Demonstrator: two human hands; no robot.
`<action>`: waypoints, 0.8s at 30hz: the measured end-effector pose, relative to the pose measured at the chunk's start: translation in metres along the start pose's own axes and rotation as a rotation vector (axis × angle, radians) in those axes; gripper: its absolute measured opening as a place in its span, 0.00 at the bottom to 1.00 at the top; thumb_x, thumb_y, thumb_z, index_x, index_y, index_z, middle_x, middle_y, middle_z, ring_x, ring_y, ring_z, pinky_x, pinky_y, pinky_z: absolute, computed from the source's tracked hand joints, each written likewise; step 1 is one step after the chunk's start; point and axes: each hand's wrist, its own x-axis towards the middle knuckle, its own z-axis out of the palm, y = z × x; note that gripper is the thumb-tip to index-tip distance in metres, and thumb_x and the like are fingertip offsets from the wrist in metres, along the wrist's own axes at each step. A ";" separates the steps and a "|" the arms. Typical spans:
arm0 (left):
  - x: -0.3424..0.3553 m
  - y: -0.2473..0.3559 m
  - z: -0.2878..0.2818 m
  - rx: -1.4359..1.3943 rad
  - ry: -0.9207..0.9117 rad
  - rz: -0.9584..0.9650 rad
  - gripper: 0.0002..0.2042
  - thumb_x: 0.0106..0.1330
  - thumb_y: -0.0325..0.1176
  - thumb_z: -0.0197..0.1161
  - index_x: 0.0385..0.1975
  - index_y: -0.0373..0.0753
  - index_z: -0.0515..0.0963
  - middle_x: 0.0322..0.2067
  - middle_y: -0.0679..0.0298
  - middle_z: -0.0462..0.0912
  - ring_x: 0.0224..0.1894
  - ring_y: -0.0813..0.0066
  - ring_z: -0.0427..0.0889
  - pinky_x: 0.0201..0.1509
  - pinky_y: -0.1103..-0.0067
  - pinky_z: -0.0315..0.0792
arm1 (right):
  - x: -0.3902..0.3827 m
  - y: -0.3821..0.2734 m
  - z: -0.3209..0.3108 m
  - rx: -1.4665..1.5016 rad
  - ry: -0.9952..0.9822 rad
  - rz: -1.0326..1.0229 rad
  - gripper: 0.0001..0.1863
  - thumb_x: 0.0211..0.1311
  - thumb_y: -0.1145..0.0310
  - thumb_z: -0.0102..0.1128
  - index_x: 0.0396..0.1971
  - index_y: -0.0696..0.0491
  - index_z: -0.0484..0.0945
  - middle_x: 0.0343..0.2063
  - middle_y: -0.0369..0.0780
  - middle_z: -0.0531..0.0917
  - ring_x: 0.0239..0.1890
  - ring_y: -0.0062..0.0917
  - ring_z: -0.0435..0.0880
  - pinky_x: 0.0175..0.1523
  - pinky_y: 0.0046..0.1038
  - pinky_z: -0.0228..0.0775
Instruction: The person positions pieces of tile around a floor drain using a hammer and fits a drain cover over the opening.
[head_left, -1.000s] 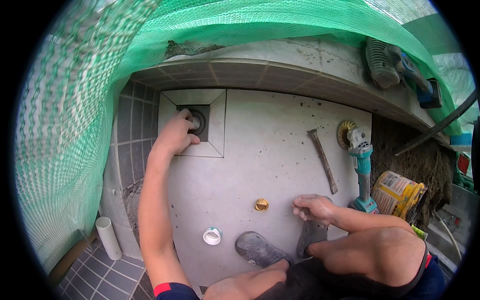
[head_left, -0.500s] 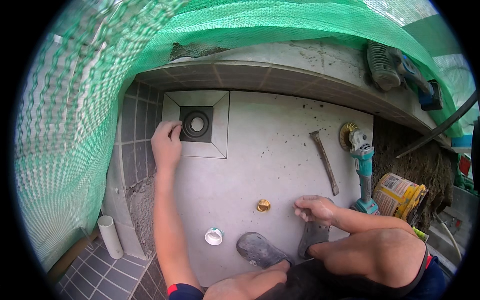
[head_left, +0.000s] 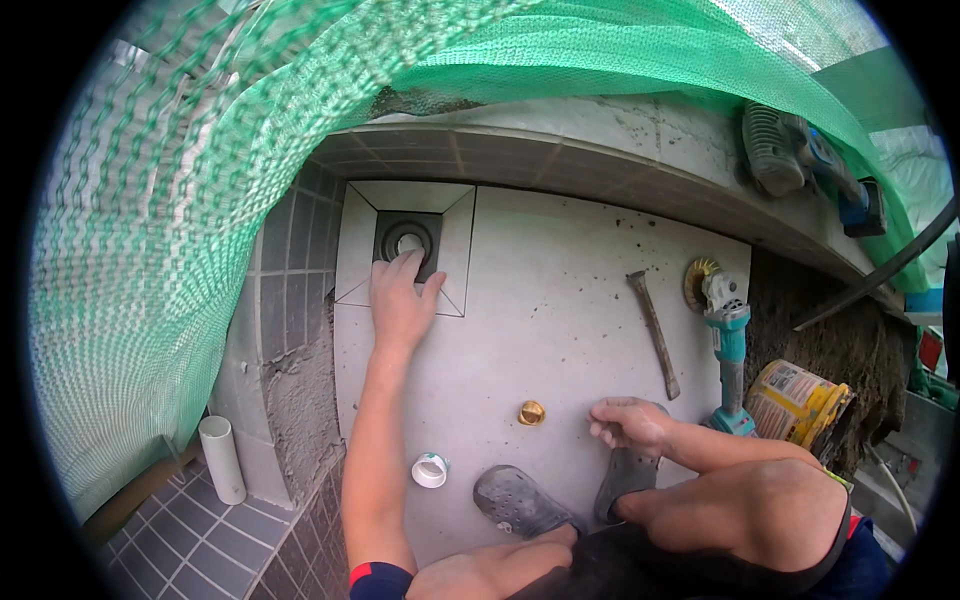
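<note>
My left hand (head_left: 404, 300) reaches down at the square floor drain (head_left: 442, 258) at the upper left of the pale slab (head_left: 525, 340), fingers spread, fingertips on the lower part of its round grey fitting (head_left: 408, 229). My right hand (head_left: 630, 425) hangs over the slab before my knee, fingers loosely curled, their contents hidden. A brass cap (head_left: 531, 413) lies left of it. A white plastic fitting (head_left: 429, 470) lies nearer my shoes. A flat metal bar (head_left: 655, 335) lies beside a teal angle grinder (head_left: 731, 360) with a gold disc.
A yellow bucket (head_left: 792, 405) lies tilted in rough dirt at right. Dark power tools (head_left: 800, 160) rest on the back ledge below green netting (head_left: 590, 40). A black hose (head_left: 870, 275) crosses at right. A white pipe (head_left: 222, 460) stands on tiles at lower left.
My left hand pulled back leftward from the fitting, then moved to its lower edge, fingers spreading over it. The view shifted slightly. My right hand stayed in place.
</note>
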 end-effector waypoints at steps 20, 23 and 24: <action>0.001 -0.009 0.005 0.019 0.063 0.040 0.20 0.62 0.39 0.71 0.51 0.36 0.86 0.51 0.55 0.85 0.52 0.55 0.77 0.60 0.64 0.71 | 0.000 0.004 -0.005 0.023 0.020 0.004 0.09 0.78 0.60 0.56 0.43 0.49 0.79 0.34 0.31 0.84 0.30 0.13 0.78 0.39 0.19 0.71; 0.000 -0.012 0.005 0.005 0.074 0.053 0.19 0.62 0.39 0.71 0.51 0.36 0.86 0.51 0.55 0.85 0.52 0.55 0.77 0.60 0.63 0.70 | -0.001 0.003 -0.003 0.019 0.025 0.012 0.09 0.78 0.60 0.56 0.43 0.49 0.79 0.34 0.31 0.84 0.30 0.14 0.78 0.39 0.19 0.71; 0.001 -0.013 0.006 0.006 0.076 0.060 0.19 0.62 0.39 0.71 0.50 0.36 0.86 0.51 0.56 0.85 0.52 0.55 0.77 0.60 0.63 0.70 | -0.002 0.002 -0.003 0.017 0.028 0.017 0.09 0.78 0.60 0.56 0.43 0.49 0.79 0.34 0.31 0.84 0.30 0.14 0.78 0.39 0.19 0.71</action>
